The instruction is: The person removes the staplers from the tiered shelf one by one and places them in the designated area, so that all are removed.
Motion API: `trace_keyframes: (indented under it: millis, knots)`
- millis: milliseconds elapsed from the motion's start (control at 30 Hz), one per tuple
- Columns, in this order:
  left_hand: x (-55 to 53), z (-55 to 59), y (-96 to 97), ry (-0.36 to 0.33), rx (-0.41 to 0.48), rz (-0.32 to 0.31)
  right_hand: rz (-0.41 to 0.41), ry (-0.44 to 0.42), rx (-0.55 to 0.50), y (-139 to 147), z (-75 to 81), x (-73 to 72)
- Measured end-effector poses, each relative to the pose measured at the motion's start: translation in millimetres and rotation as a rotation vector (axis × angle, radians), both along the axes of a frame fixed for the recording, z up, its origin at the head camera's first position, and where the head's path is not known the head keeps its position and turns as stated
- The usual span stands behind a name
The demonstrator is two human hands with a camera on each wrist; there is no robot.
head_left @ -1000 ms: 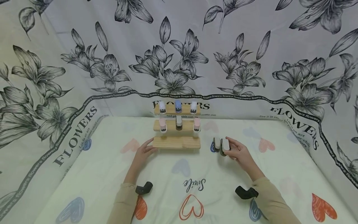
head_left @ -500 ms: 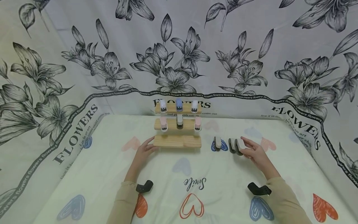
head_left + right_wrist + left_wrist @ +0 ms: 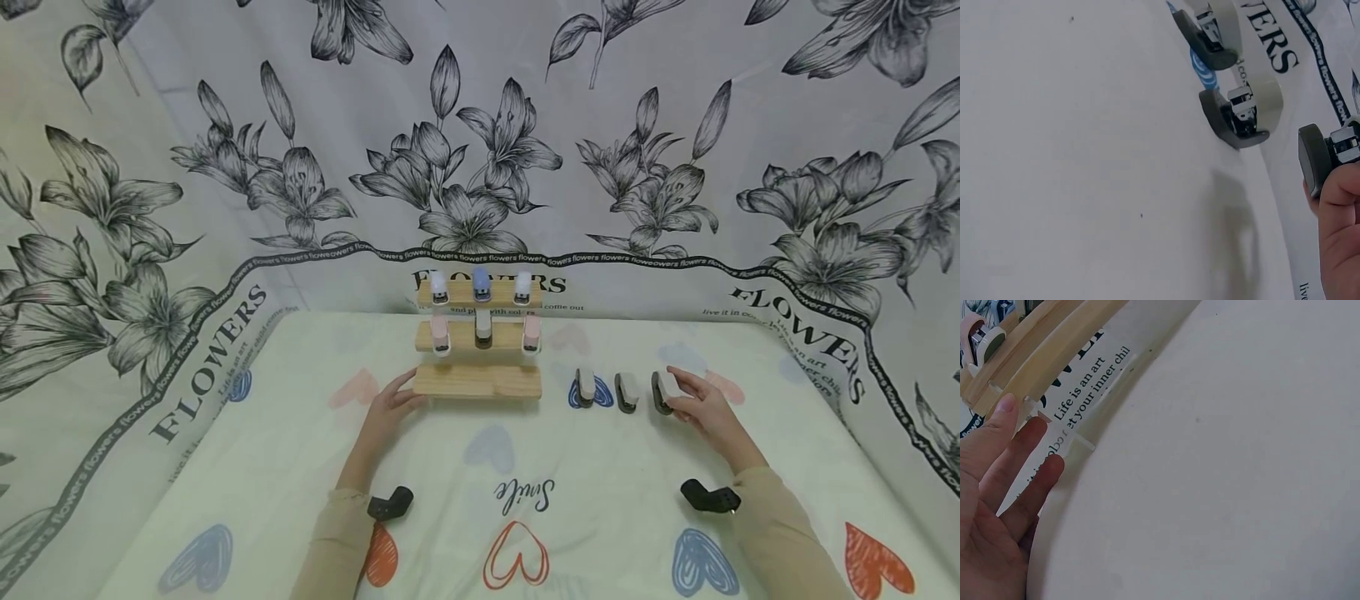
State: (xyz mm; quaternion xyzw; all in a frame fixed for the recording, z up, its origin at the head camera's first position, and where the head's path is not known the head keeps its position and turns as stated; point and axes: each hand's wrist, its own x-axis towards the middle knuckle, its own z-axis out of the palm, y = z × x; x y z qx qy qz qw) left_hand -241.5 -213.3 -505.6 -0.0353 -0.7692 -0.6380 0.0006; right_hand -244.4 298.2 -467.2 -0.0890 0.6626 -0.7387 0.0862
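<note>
My left hand (image 3: 390, 408) grips the left end of the lowest shelf of a tiered wooden rack (image 3: 477, 382); its thumb lies on the board in the left wrist view. On the far right, my right hand (image 3: 703, 410) pinches a grey-and-white mini stapler (image 3: 661, 395), which the right wrist view shows partly hidden by fingers. Two similar staplers, a middle one (image 3: 626, 393) and a left one (image 3: 585, 389), stand in a row on the table between rack and hand.
Several small staplers fill the rack's upper tiers, including a blue stapler (image 3: 481, 284) on top and a pink stapler (image 3: 531, 333) below. The lowest shelf is bare. A heart-printed cloth (image 3: 420, 467) covers the table, with a floral curtain (image 3: 630, 167) behind.
The right hand has moved right, and the row of staplers is now spread apart, with gaps between all three. My left hand keeps its place at the rack.
</note>
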Motion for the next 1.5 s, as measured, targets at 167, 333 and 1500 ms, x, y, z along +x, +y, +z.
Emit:
trace_keyframes:
  millis: [167, 333, 1500]
  knots:
    - [1.0, -0.2, -0.5, -0.005, 0.008, 0.006, 0.008, -0.029, 0.060, 6, -2.1, -5.0]
    - [0.2, 0.9, 0.4, 0.010, 0.002, -0.001, -0.010, -0.044, 0.130, 10, -6.3, -6.7]
    - [0.7, -1.6, -0.6, 0.016, -0.009, -0.001, 0.012, -0.128, 0.122, 17, -22.1, -10.5]
